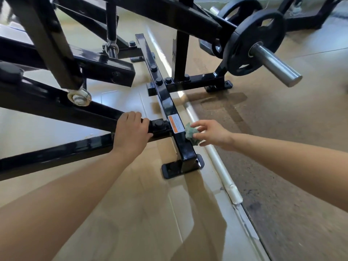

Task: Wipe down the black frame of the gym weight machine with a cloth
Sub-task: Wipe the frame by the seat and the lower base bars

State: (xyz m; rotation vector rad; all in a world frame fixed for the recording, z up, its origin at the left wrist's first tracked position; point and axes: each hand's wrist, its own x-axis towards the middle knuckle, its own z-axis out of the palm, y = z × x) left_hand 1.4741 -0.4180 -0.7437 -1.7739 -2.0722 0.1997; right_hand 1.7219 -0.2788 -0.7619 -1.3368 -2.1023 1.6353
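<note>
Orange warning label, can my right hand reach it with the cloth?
Probably yes: the right hand holds the cloth against the bar right beside the label, with nothing between them.

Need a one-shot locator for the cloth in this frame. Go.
Find the long black floor rail running down the middle to a bolted foot. Beside its orange-and-white warning label, on the rail's right side, the right hand pinches the cloth. It is the only green, crumpled thing among glossy black steel.

open floor (143, 213) near base bar (165, 102), crossbars (56, 108) crowding left
</note>
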